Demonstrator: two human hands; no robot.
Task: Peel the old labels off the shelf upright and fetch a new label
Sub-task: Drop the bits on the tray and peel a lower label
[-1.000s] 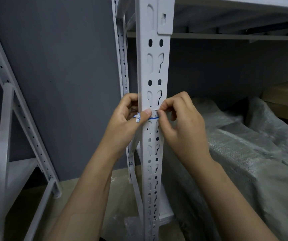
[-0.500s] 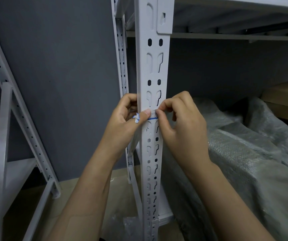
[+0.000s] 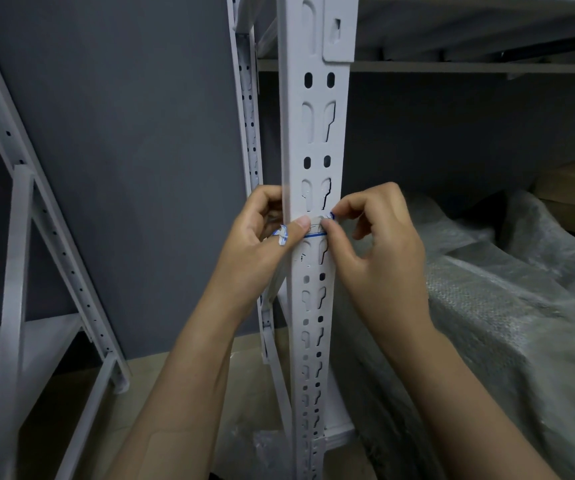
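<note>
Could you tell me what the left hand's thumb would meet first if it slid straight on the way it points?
Probably the right hand: the thumb of the left hand points right across the face of the upright, along the label, whose far edge the right hand pinches.
</note>
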